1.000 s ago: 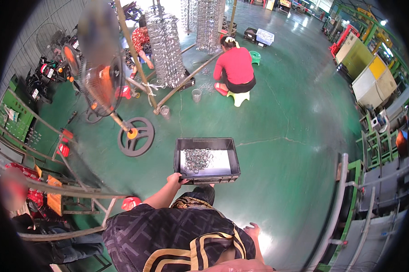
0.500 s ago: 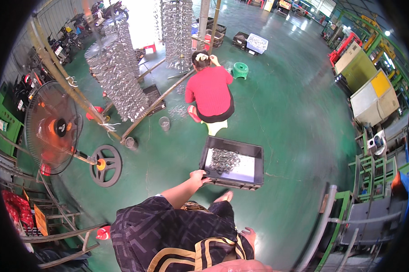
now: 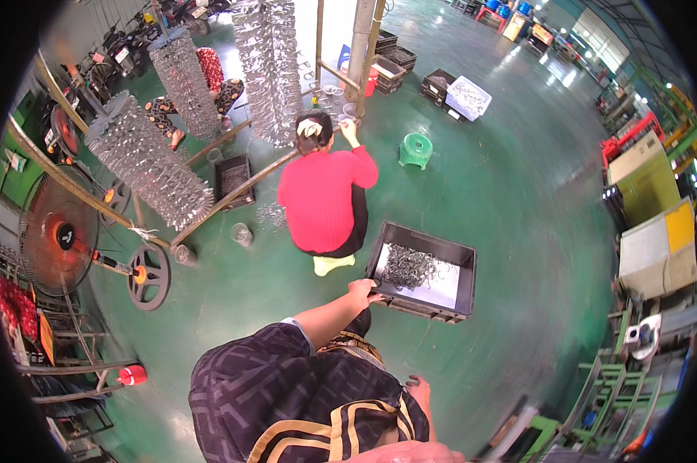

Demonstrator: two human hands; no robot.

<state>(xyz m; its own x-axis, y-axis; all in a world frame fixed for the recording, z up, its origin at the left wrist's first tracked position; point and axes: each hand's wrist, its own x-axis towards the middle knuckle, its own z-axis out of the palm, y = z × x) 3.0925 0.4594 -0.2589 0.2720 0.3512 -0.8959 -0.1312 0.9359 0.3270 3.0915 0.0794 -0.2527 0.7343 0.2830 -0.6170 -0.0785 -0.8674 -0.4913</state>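
Note:
My left hand [image 3: 361, 291] is closed on the near left corner of a black plastic crate [image 3: 429, 310]. Inside the crate, a pile of small dark curved metal pieces [image 3: 410, 266] lies on a white sheet [image 3: 439, 289], mostly toward the left. The crate's weight hangs from that one hand, or it rests on the floor; I cannot tell which. My right hand [image 3: 419, 389] hangs low beside my body with its fingers apart and nothing in it.
Ahead, a person in red [image 3: 321, 202] squats on a low stool [image 3: 333, 264]. Another person [image 3: 209, 73] sits behind hanging metal racks [image 3: 152, 170]. A green stool [image 3: 416, 150] and parts crates [image 3: 467, 98] stand beyond. A fan [image 3: 61, 235] is at left, machinery [image 3: 657, 247] at right.
The crate and my left hand have shifted right in view. The squatting person and racks appear further left and closer. A second person behind the racks has come into sight.

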